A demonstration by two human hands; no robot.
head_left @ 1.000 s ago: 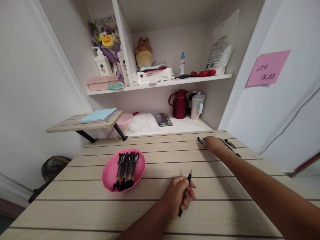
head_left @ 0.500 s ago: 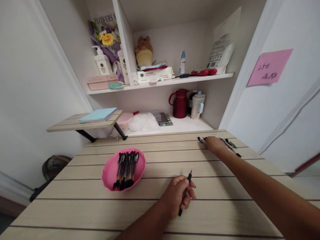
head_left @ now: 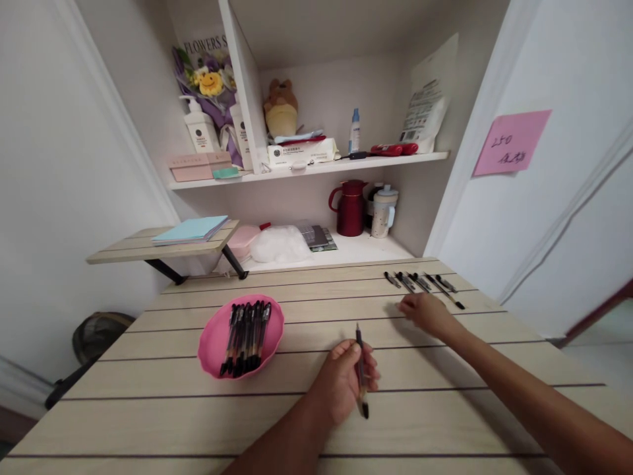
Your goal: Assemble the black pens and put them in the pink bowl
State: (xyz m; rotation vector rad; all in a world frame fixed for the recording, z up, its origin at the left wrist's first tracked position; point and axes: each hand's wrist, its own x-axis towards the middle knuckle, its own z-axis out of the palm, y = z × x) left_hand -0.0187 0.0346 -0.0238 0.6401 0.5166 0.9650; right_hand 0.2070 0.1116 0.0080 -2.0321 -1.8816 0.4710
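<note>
My left hand (head_left: pixel 341 379) is closed around a black pen (head_left: pixel 361 373) with its bare writing tip pointing up and away. The pen's dark end sticks out below the fingers. My right hand (head_left: pixel 425 313) hovers over the table at the right, fingers curled together, with nothing visible in them. Just beyond it lies a row of several short black-and-clear pen pieces (head_left: pixel 420 282) that look like caps. A longer pen-like piece (head_left: pixel 448 293) lies slanted among them. To the left, a pink scalloped bowl (head_left: pixel 210 349) holds several black pens (head_left: pixel 246 336) lying side by side.
The slatted wooden table (head_left: pixel 198 429) meets a white shelf unit at the back. A small raised stand (head_left: pixel 119 247) bears coloured paper (head_left: pixel 190 229) at the back left. A red jug (head_left: pixel 351 208) and a lidded cup (head_left: pixel 384 211) stand in the lower shelf.
My right hand has drawn back from the row of pen pieces towards me, uncovering them. The pen in my left hand has turned more upright. The view has shifted slightly.
</note>
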